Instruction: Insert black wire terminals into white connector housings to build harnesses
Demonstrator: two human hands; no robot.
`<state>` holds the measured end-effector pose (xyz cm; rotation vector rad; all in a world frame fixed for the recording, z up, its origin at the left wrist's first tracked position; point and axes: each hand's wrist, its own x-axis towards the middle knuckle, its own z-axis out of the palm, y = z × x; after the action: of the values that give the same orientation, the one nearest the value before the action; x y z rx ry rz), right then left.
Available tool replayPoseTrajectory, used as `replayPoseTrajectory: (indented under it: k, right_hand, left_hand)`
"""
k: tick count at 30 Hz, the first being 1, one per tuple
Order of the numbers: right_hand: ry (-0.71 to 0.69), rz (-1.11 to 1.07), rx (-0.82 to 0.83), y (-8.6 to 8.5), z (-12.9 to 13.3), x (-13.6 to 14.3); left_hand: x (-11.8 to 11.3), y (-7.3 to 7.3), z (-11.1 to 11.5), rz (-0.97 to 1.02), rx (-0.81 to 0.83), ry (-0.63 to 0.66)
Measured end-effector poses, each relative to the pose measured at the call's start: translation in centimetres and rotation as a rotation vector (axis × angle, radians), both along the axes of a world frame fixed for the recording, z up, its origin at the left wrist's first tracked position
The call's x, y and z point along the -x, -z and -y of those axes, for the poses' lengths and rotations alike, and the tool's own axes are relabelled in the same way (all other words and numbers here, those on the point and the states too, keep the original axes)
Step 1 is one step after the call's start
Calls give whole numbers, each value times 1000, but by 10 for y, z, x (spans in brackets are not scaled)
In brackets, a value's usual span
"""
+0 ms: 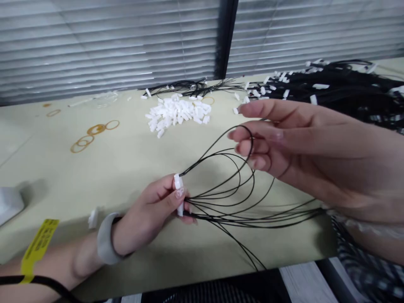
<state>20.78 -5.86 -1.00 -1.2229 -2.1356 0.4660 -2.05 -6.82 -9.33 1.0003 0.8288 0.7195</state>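
A white plastic connector (pixel 178 182) with black wires running out of its right side is pinched between the thumb and fingers of my left hand (pixel 164 202). Several thin black wires (pixel 221 195) fan out from it, some bent into loops and others trailing right and down. My right hand (pixel 284 143) is raised beside the loops, its fingers loosely curled and apart. One wire loop passes in front of its fingertips; whether they touch it I cannot tell. No held thing shows in that hand.
Behind lies a pile of small white connectors (pixel 176 111), with loose black wires (pixel 195 87) beyond it. A big heap of black wires with white ends (pixel 347 90) fills the back right. Rubber bands (pixel 85 141), a single white connector (pixel 93 219) and a white object (pixel 9 205) lie left.
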Motion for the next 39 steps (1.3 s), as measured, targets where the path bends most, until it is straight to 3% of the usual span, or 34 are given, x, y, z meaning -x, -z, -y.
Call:
replayPoseTrajectory:
  k: [3, 8, 11, 14, 19, 24, 29, 33, 35, 37, 39]
  right_hand:
    - [-43, -348, 250, 0, 10, 1]
    - [138, -451, 252, 11, 19, -13]
    - [147, -428, 356, 25, 18, -24]
    - [78, -270, 513, 34, 21, -26]
    - [7, -42, 643, 34, 30, -9]
    - [-232, 103, 462, 41, 24, 10]
    - [-231, 189, 376, 45, 18, 13]
    - [36, 651, -67, 43, 25, 3]
    - [201, 783, -272, 44, 29, -6]
    - [336, 665, -437, 45, 32, -16]
    - [423, 318, -518, 40, 34, -23]
  left_hand:
    - [-1, -2, -2, 60, 47, -18]
    - [0, -3, -3, 132, 86, -52]
    - [0, -2, -2, 147, 81, -77]
    - [-1, -1, -1, 145, 60, -101]
    - [-2, 0, 2, 80, -16, -144]
    - [-1, 1, 3, 44, -82, -136]
    - [0, -1, 5, 43, -62, -128]
    - [-2, -3, 4, 91, 12, -165]
    - [-4, -4, 3, 120, 53, -192]
    - [-5, -4, 1, 140, 85, -202]
    - [-5, -4, 0, 158, 104, -201]
